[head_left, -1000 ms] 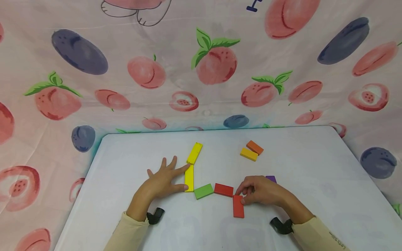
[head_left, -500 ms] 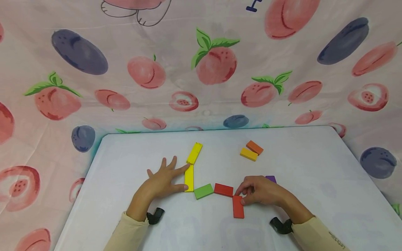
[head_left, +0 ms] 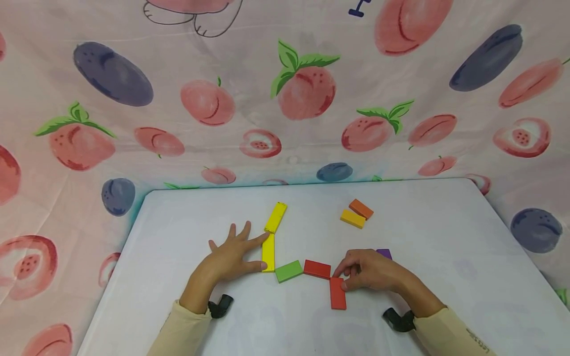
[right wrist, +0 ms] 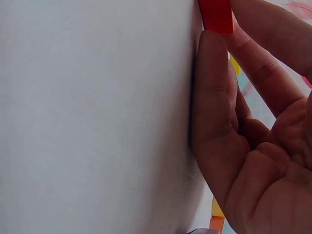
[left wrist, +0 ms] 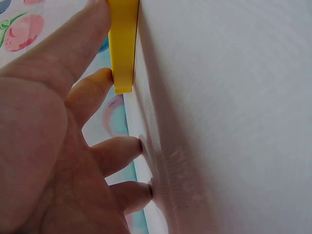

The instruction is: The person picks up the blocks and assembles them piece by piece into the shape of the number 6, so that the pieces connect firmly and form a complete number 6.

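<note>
My left hand (head_left: 229,257) lies with spread fingers beside a yellow block (head_left: 269,253), thumb and index fingertips on it; the left wrist view shows both against that yellow block (left wrist: 123,48). A second yellow block (head_left: 276,216) meets its far end at an angle. From its near end a green block (head_left: 289,271) and a red block (head_left: 317,269) continue rightward, nearly end to end. My right hand (head_left: 374,269) pinches another red block (head_left: 337,296), which points toward me from the chain's right end. Its red end (right wrist: 218,17) shows between the fingers in the right wrist view.
An orange block (head_left: 361,209) and a darker yellow block (head_left: 353,219) lie together at the back right. Behind my right hand a purple block (head_left: 384,253) is partly hidden. A fruit-print cloth (head_left: 294,143) hangs behind the white table (head_left: 191,207).
The red block under my right hand has shifted very slightly to the left and toward me. The left hand and the other blocks stay put.
</note>
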### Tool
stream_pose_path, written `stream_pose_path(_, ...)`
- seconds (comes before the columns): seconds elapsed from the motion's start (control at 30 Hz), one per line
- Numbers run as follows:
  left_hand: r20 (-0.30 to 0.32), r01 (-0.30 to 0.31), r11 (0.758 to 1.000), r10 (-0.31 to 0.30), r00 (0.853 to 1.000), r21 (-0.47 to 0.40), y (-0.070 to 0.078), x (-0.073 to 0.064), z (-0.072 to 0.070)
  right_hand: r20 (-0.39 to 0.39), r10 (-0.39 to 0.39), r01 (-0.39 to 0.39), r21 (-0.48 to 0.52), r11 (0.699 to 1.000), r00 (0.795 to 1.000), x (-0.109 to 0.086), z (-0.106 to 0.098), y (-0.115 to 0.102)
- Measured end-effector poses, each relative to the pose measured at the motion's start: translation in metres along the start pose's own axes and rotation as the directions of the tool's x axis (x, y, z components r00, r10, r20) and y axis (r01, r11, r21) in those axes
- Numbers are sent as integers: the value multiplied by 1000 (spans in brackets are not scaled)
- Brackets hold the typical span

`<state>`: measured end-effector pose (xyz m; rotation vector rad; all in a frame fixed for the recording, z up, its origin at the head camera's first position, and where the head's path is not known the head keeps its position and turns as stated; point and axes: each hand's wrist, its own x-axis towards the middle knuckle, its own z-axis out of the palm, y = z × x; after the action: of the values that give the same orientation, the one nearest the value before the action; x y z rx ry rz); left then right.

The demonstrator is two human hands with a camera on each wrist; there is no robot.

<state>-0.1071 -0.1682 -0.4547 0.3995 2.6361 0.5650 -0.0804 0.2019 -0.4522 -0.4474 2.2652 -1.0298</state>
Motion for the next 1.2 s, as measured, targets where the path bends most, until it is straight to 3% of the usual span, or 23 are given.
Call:
stream_pose_path(0.5, 5, -1, 1000, 1, 1000, -4, -1, 1, -1, -6, 4, -4, -12, 1000, 1000, 1, 0, -1)
stream_pose_path(1.0, 2, 8, 1000, -8, 1000, 2, 1, 0, -1, 15, 43, -44, 74, 996, 999, 0, -2, -1)
stream_pose_path(1.2, 5, 12, 1000, -12, 1000, -1, 2, 0, -1, 8, 55, -56, 63, 996, 998, -4, -8, 0)
